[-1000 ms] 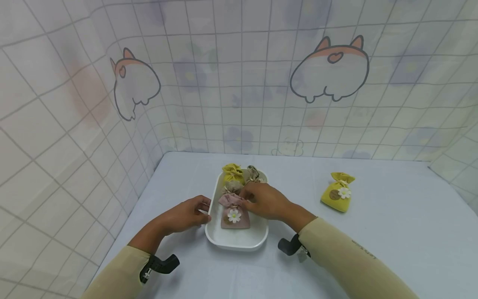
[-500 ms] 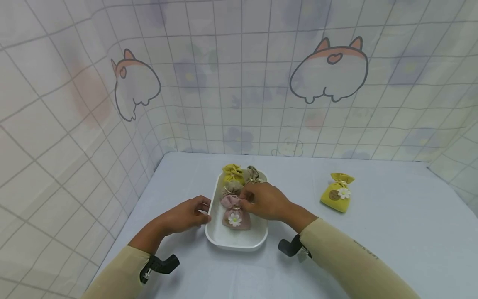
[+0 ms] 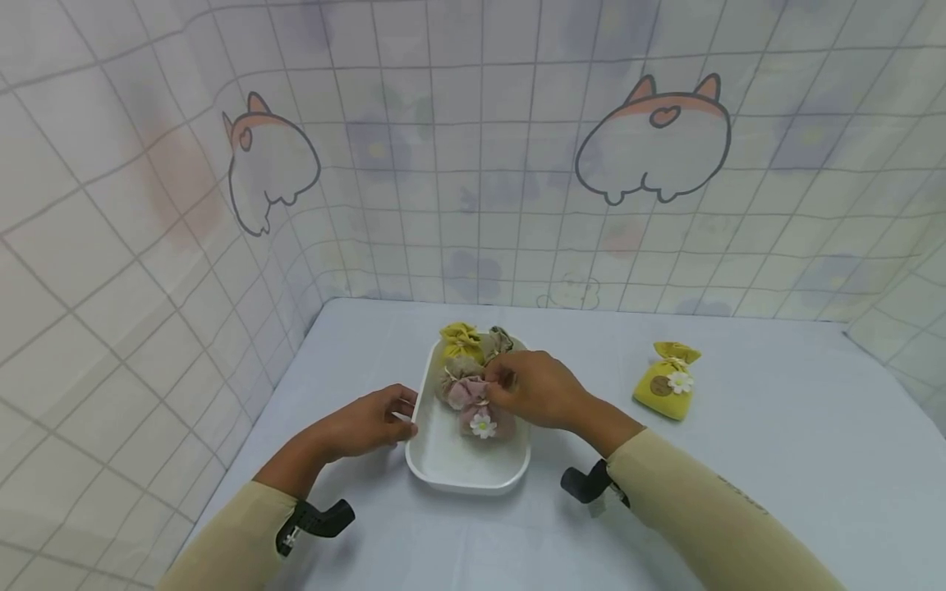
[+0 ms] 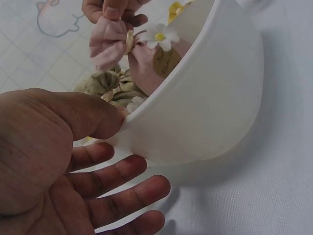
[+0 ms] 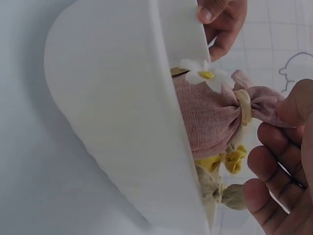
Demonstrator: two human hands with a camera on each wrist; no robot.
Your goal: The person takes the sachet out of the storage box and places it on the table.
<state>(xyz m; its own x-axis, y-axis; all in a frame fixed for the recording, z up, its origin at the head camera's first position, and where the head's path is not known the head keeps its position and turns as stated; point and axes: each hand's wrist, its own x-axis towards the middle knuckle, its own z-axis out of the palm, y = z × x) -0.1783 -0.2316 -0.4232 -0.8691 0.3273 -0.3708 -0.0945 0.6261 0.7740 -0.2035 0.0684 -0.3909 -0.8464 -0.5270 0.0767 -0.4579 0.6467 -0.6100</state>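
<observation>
Place: a table corner; can't tell which room
Walls (image 3: 502,222): wavy, with squares and cartoon animals (image 3: 654,148)
Table (image 3: 776,460): white on top

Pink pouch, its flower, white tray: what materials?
Pink pouch: matte woven cloth, perhaps linen or cotton; visible threads and soft gathers. Flower: possibly fabric or thin plastic; matte-looking petals leave it open. White tray: probably plastic, smooth, low-gloss; evenly rounded walls.

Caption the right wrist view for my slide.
The right hand pinches the top of a pink pouch in a white tray; the left hand touches the tray.
</observation>
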